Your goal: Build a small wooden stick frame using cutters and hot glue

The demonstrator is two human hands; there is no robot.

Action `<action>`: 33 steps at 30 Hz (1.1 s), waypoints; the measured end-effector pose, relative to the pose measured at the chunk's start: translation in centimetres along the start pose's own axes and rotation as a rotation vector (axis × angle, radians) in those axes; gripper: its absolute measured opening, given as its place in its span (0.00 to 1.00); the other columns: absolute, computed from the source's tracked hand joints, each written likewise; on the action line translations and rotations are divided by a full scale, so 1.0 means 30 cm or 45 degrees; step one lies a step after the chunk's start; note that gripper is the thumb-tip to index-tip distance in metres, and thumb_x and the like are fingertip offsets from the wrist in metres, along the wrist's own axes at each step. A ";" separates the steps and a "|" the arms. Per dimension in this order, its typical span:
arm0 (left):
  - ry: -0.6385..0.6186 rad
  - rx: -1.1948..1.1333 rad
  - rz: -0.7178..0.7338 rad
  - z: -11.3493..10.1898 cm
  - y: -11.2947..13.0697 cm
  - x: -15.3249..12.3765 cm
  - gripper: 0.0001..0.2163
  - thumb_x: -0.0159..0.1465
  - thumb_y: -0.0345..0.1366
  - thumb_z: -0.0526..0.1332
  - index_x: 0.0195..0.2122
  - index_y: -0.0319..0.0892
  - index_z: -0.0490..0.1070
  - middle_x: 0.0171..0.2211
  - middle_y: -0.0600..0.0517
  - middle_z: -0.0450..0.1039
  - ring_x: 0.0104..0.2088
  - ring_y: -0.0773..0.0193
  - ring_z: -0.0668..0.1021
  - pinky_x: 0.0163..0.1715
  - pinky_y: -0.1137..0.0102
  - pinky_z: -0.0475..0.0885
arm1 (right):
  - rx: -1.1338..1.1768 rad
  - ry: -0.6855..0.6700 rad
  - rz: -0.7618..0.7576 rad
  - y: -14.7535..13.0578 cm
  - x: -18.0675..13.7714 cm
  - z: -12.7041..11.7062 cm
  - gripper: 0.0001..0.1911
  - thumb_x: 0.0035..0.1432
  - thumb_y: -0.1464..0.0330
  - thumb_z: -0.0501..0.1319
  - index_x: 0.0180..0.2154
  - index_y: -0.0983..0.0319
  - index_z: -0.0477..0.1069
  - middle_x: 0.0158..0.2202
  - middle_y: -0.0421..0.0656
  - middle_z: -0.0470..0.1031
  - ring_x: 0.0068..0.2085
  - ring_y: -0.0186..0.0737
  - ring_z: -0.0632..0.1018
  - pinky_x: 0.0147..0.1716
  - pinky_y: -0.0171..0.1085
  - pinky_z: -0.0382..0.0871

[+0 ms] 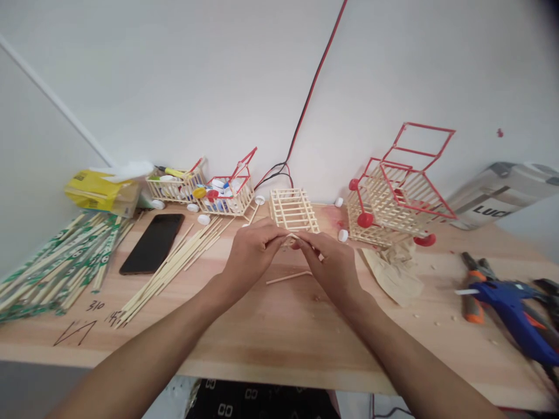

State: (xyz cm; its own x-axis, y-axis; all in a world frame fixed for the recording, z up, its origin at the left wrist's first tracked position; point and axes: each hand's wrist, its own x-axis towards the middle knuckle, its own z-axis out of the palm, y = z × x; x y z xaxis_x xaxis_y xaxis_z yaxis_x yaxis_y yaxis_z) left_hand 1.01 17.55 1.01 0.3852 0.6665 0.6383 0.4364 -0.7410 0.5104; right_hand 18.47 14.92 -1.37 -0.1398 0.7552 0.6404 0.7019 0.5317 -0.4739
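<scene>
My left hand and my right hand meet over the middle of the wooden table, fingers pinched together on a short piece of thin wooden stick between them. Another loose stick lies on the table just below the hands. Behind the hands stands an unpainted stick frame. A small red-and-wood stick cart sits to the right of it.
A black phone, loose bare sticks and wrapped chopstick packs lie at left. Two small stick baskets with bottle caps stand at the back. Blue glue gun, pliers and crumpled paper lie at right.
</scene>
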 end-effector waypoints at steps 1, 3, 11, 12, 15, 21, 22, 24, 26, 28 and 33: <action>-0.006 0.004 0.006 0.000 0.000 -0.001 0.06 0.63 0.28 0.60 0.35 0.41 0.77 0.29 0.51 0.75 0.31 0.66 0.75 0.31 0.72 0.66 | 0.002 0.003 0.000 0.001 -0.001 0.001 0.09 0.62 0.70 0.57 0.40 0.59 0.75 0.32 0.39 0.79 0.34 0.37 0.78 0.36 0.35 0.69; -0.016 0.010 0.010 0.001 0.001 -0.002 0.07 0.64 0.29 0.59 0.35 0.42 0.77 0.29 0.52 0.75 0.31 0.66 0.75 0.31 0.72 0.66 | 0.005 0.011 0.002 0.003 -0.004 0.001 0.09 0.63 0.70 0.57 0.41 0.58 0.76 0.32 0.39 0.79 0.34 0.37 0.78 0.36 0.35 0.69; -0.032 -0.120 -0.054 -0.009 0.017 0.003 0.08 0.63 0.28 0.59 0.35 0.42 0.78 0.29 0.52 0.75 0.30 0.67 0.74 0.30 0.72 0.66 | -0.004 0.026 0.000 -0.006 -0.004 -0.002 0.10 0.63 0.68 0.56 0.40 0.58 0.76 0.33 0.41 0.80 0.34 0.39 0.78 0.37 0.37 0.70; -0.034 -0.145 -0.064 -0.010 0.018 0.004 0.07 0.63 0.29 0.59 0.34 0.42 0.78 0.29 0.52 0.75 0.30 0.68 0.74 0.30 0.73 0.66 | -0.005 0.029 -0.004 -0.007 -0.003 -0.003 0.09 0.63 0.68 0.56 0.40 0.58 0.76 0.33 0.41 0.80 0.34 0.39 0.78 0.36 0.36 0.70; -0.026 -0.210 -0.096 -0.011 0.016 0.005 0.06 0.62 0.29 0.60 0.34 0.42 0.78 0.28 0.53 0.75 0.28 0.69 0.73 0.28 0.74 0.66 | -0.013 0.023 -0.003 -0.010 -0.003 -0.005 0.09 0.63 0.69 0.56 0.40 0.57 0.76 0.34 0.41 0.80 0.35 0.39 0.78 0.37 0.36 0.70; -0.049 -0.235 -0.174 -0.014 0.007 0.008 0.05 0.61 0.28 0.61 0.33 0.41 0.78 0.28 0.53 0.76 0.27 0.69 0.73 0.25 0.75 0.64 | -0.009 0.016 -0.012 -0.003 -0.007 -0.002 0.09 0.62 0.71 0.57 0.42 0.58 0.75 0.34 0.40 0.80 0.35 0.38 0.78 0.36 0.36 0.70; -0.065 -0.232 -0.191 -0.016 0.006 0.010 0.05 0.60 0.28 0.62 0.33 0.41 0.78 0.28 0.52 0.76 0.27 0.69 0.73 0.25 0.75 0.64 | -0.010 0.015 -0.019 -0.001 -0.007 0.000 0.09 0.62 0.71 0.57 0.42 0.58 0.75 0.34 0.40 0.80 0.35 0.38 0.78 0.36 0.36 0.70; -0.093 -0.223 -0.235 -0.019 0.005 0.015 0.04 0.60 0.28 0.62 0.33 0.40 0.77 0.28 0.53 0.76 0.27 0.69 0.74 0.25 0.75 0.65 | -0.012 0.012 -0.021 0.002 -0.009 0.004 0.09 0.62 0.71 0.57 0.42 0.58 0.75 0.34 0.41 0.80 0.35 0.38 0.78 0.36 0.36 0.70; -0.101 -0.204 -0.277 -0.022 0.002 0.017 0.04 0.59 0.28 0.63 0.35 0.40 0.76 0.27 0.53 0.76 0.27 0.69 0.75 0.25 0.76 0.66 | -0.012 0.006 -0.013 0.005 -0.009 0.007 0.09 0.62 0.70 0.57 0.42 0.58 0.75 0.34 0.41 0.80 0.35 0.39 0.78 0.36 0.36 0.70; -0.097 -0.148 -0.260 -0.022 -0.003 0.016 0.06 0.59 0.27 0.63 0.37 0.40 0.75 0.27 0.54 0.76 0.27 0.68 0.76 0.27 0.75 0.67 | -0.005 0.003 -0.002 0.007 -0.009 0.008 0.09 0.62 0.70 0.57 0.41 0.59 0.75 0.33 0.40 0.80 0.35 0.39 0.78 0.35 0.36 0.70; -0.086 0.060 -0.060 -0.019 -0.011 0.009 0.06 0.62 0.32 0.61 0.40 0.42 0.76 0.33 0.51 0.78 0.33 0.64 0.77 0.32 0.71 0.68 | -0.019 -0.001 0.014 0.010 -0.004 0.002 0.09 0.63 0.70 0.56 0.40 0.58 0.75 0.32 0.40 0.79 0.33 0.38 0.77 0.35 0.36 0.70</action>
State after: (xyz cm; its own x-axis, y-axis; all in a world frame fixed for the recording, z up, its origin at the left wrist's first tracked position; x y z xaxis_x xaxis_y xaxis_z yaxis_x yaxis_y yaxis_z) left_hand 0.52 17.92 1.34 0.4163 0.7058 0.5732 0.4923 -0.7050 0.5105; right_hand 18.65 15.00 -1.62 -0.1326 0.7611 0.6349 0.7139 0.5177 -0.4715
